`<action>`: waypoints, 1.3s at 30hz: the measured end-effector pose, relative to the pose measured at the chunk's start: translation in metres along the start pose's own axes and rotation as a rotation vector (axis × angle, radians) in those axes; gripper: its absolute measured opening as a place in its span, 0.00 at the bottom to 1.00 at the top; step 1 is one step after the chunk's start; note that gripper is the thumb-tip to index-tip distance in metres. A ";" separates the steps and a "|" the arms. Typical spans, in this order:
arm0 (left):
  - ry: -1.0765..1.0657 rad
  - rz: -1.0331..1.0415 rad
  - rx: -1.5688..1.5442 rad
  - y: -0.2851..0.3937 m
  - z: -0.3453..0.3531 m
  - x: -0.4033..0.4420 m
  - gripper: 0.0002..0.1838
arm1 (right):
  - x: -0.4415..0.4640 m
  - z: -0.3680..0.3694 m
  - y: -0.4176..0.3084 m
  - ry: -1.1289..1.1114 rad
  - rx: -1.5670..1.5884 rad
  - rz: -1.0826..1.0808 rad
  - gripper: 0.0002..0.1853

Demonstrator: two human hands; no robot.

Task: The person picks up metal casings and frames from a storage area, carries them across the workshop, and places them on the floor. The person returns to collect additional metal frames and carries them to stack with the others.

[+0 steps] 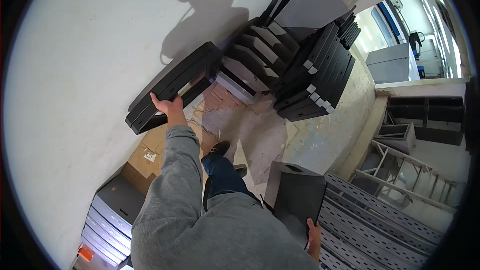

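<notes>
My left hand [167,105] reaches out to a long black frame-like panel [175,82] that leans against the white wall. The hand is closed on its near edge, with some fingers hidden behind it. Low at my right side, my right hand [314,232] grips the edge of a dark grey box-shaped metal piece [295,190]. That piece is tilted beside my body, and its lower end is partly hidden by my grey sweatshirt.
Stacked black panels with white corners [312,77] stand ahead, near a large grey cabinet piece [315,5]. Perforated metal beams [380,215] and a white ladder [405,172] lie right. Cardboard [145,157] and grey stacked panels [112,215] sit left.
</notes>
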State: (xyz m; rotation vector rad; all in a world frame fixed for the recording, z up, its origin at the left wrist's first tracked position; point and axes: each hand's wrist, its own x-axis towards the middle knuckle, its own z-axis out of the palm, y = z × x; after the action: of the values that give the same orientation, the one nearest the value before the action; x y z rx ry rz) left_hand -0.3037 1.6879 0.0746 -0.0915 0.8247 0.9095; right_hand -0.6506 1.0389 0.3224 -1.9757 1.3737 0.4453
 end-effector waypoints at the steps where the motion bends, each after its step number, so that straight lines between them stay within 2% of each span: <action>1: 0.000 -0.017 0.001 0.001 -0.002 0.004 0.26 | 0.010 0.000 0.005 0.001 0.000 0.007 0.34; 6: 0.037 -0.069 0.119 0.014 -0.012 0.002 0.25 | 0.016 0.001 0.005 0.005 -0.006 0.030 0.35; 11: -0.009 -0.007 -0.012 0.006 -0.004 0.004 0.26 | 0.014 0.006 0.008 0.039 0.074 0.067 0.40; 13: 0.011 0.019 -0.054 0.005 -0.002 0.002 0.27 | 0.022 0.001 0.029 0.051 0.100 0.056 0.43; 17: 0.099 0.010 0.012 0.009 0.008 -0.005 0.32 | -0.008 0.012 0.009 0.070 0.090 -0.049 0.44; 18: 0.023 0.067 0.015 0.009 0.004 -0.002 0.35 | -0.009 0.013 0.010 0.054 0.054 -0.085 0.43; 19: -0.145 0.124 0.061 0.011 0.000 -0.004 0.35 | -0.014 0.008 0.013 0.054 0.031 -0.106 0.42; 20: -0.172 0.049 0.012 0.011 0.006 -0.010 0.35 | -0.025 0.006 0.003 0.066 -0.015 -0.073 0.40; 21: -0.102 0.025 0.054 0.012 0.010 -0.015 0.34 | -0.033 0.005 -0.004 0.064 -0.061 -0.038 0.38; 22: -0.158 -0.001 0.027 0.013 -0.005 0.011 0.34 | -0.016 0.004 0.019 0.111 -0.088 -0.069 0.39; 23: -0.115 -0.047 0.059 0.014 0.001 0.006 0.35 | -0.003 0.008 0.039 0.153 -0.118 -0.096 0.39; 25: -0.097 -0.146 0.124 0.021 -0.005 0.016 0.37 | -0.025 0.009 0.013 0.091 -0.094 -0.037 0.37; 27: -0.101 -0.216 0.177 0.028 -0.021 0.034 0.38 | -0.029 0.009 0.012 0.134 -0.173 -0.012 0.44; 29: -0.036 -0.183 0.245 0.028 -0.024 0.022 0.38 | -0.049 0.003 -0.009 0.098 -0.194 -0.053 0.46; 32: 0.039 -0.123 0.327 0.033 -0.023 -0.002 0.37 | -0.059 0.000 -0.011 0.217 -0.290 -0.106 0.39; 35: 0.073 -0.075 0.396 0.035 -0.014 -0.031 0.36 | -0.060 -0.011 -0.017 0.165 -0.319 -0.106 0.51; 38: 0.061 -0.030 0.448 0.037 0.005 -0.075 0.36 | -0.055 -0.031 -0.015 0.124 -0.349 -0.157 0.52; 39: 0.060 -0.025 0.451 0.038 0.013 -0.106 0.35 | -0.058 -0.046 -0.025 0.050 -0.339 -0.133 0.53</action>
State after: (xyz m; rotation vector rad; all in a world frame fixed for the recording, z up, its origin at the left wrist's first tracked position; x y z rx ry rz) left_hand -0.3597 1.6469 0.1643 0.2646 1.0640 0.6814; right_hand -0.6546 1.0517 0.3992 -2.3501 1.2498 0.6018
